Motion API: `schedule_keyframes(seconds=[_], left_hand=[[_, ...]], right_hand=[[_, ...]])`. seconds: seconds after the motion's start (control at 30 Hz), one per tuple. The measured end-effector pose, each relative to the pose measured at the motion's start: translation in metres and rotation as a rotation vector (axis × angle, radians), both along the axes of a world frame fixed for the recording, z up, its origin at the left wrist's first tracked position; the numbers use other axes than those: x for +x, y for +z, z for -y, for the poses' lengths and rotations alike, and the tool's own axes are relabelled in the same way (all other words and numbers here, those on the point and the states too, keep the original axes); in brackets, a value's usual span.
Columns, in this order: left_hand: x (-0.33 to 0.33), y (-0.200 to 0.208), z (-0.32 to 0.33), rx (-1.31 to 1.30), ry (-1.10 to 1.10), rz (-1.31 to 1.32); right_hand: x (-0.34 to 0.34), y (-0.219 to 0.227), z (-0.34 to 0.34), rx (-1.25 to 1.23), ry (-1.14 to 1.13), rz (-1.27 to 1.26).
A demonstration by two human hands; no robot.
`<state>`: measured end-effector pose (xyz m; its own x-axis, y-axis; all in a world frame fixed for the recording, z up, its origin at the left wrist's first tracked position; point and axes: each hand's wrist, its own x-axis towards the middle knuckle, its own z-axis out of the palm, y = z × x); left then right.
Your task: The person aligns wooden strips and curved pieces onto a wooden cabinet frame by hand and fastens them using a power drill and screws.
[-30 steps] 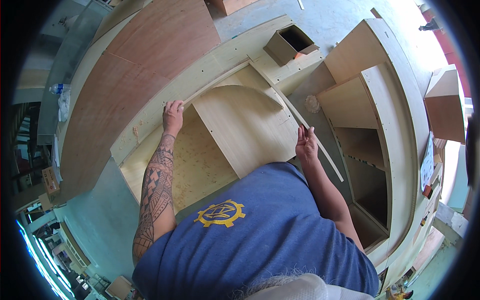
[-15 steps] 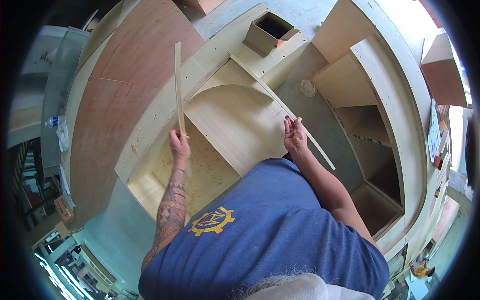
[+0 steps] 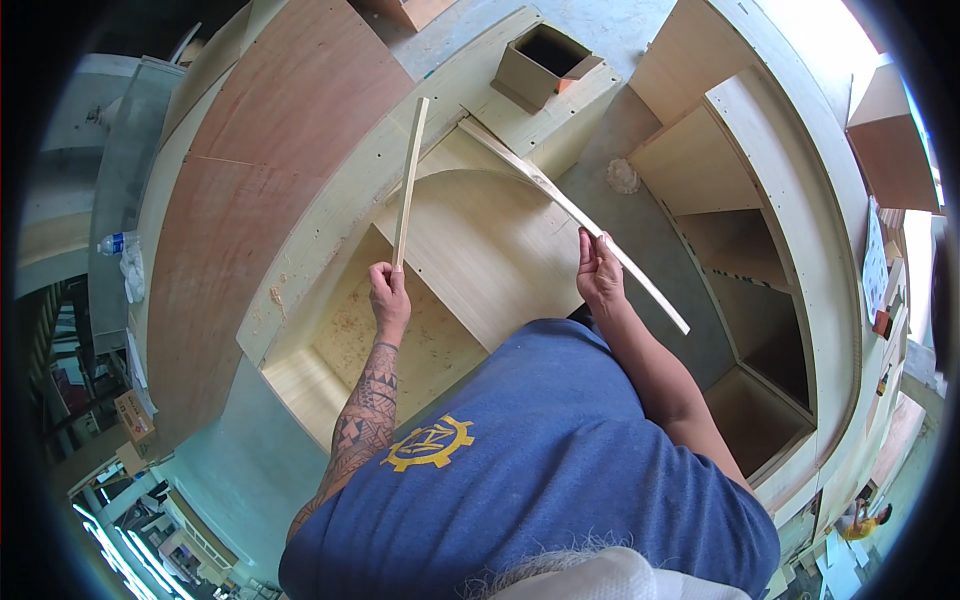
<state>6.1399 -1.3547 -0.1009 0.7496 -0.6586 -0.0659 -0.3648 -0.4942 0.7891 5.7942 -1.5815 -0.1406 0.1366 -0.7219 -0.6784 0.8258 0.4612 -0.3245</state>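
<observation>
My left hand is closed round the lower end of a narrow pale wooden strip, which points up and away, leaning slightly right. Between thumb and fingers, my right hand grips a second, longer wooden strip partway along. That strip slants from the upper left to the lower right. Both strips are over an open plywood cabinet. Inside it, a smooth panel with a curved far edge lies beside a compartment scattered with wood shavings.
A cardboard box with an open top stands on the cabinet's far end. To the right is a curved plywood unit with open compartments. A reddish plywood sheet lies left. Another person is at the far lower right.
My left hand has moved right, and its strip now leans right instead of standing nearly straight. The right-hand strip has turned, showing more of its broad face, and shifted slightly right.
</observation>
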Motion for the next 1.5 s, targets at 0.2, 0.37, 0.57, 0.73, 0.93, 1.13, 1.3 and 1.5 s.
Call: schedule_keyframes(seconds=[0.2, 0.37, 0.57, 0.73, 0.93, 1.13, 1.3, 1.5], left_hand=[[0.053, 0.015, -0.002, 0.097, -0.113, 0.319], [0.111, 0.035, -0.004, 0.169, -0.264, 0.482], [0.113, 0.038, 0.027, 0.239, -0.353, 0.455], [0.114, 0.026, 0.035, 0.23, -0.357, 0.447], [0.113, 0.021, 0.032, 0.196, -0.352, 0.448], [0.107, 0.02, 0.029, 0.179, -0.344, 0.435], [0.11, 0.016, 0.031, 0.169, -0.336, 0.452], [0.127, 0.019, 0.035, 0.199, -0.305, 0.462]], right_hand=[[0.0, -0.007, 0.0, -0.013, -0.053, -0.011], [-0.002, -0.01, -0.009, -0.047, -0.025, -0.006], [0.0, -0.013, -0.026, 0.019, -0.044, -0.001], [0.001, -0.005, -0.035, 0.033, 0.095, -0.039], [0.005, 0.014, -0.031, 0.134, 0.28, -0.052], [0.021, 0.066, -0.018, -0.748, 0.982, -1.186], [0.031, 0.069, 0.028, -1.112, 0.795, -1.921], [0.024, 0.052, 0.053, -0.918, 1.15, -1.58]])
